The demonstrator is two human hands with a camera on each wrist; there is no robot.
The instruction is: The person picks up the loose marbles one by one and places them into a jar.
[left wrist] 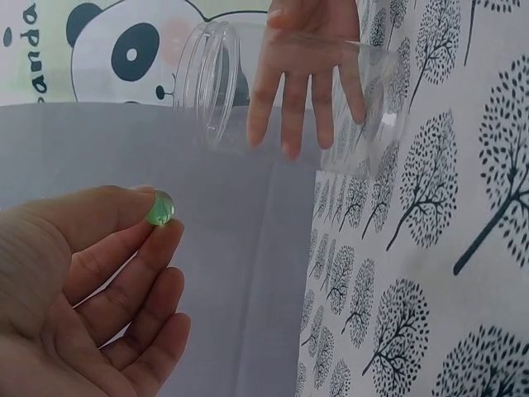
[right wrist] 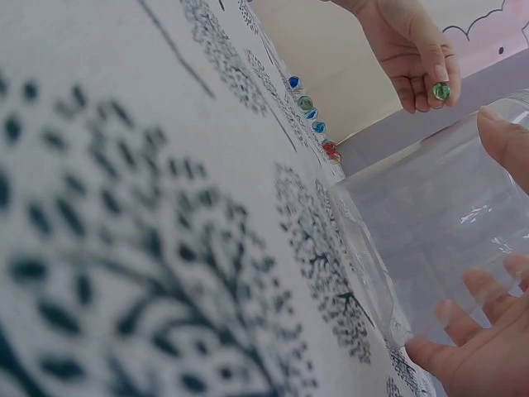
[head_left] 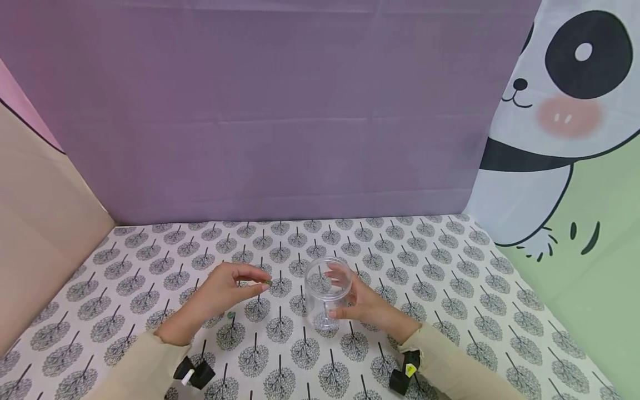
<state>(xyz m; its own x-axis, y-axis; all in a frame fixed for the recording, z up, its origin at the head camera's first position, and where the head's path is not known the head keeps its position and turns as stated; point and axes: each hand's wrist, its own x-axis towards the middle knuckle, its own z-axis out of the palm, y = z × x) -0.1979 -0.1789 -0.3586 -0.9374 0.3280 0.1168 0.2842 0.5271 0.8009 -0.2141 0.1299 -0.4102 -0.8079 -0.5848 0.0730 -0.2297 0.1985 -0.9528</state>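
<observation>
Upright, a clear jar (head_left: 327, 291) (nothing visible inside) in the right hand's (head_left: 367, 305) grip, green marble (left wrist: 159, 208) pinched by the left hand (head_left: 220, 291).

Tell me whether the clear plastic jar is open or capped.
Open. The clear plastic jar shows a bare threaded rim with no lid in the left wrist view; the right hand steadies it on the tree-print tablecloth.

Table covered in white cloth with grey tree print (head_left: 440, 261). Clear round plastic jar (head_left: 327, 291) stands on it, inside the right hand's fingers (head_left: 345, 311). Row of small coloured glass marbles (right wrist: 312, 117) lies below the left fingertips (head_left: 264, 284).
</observation>
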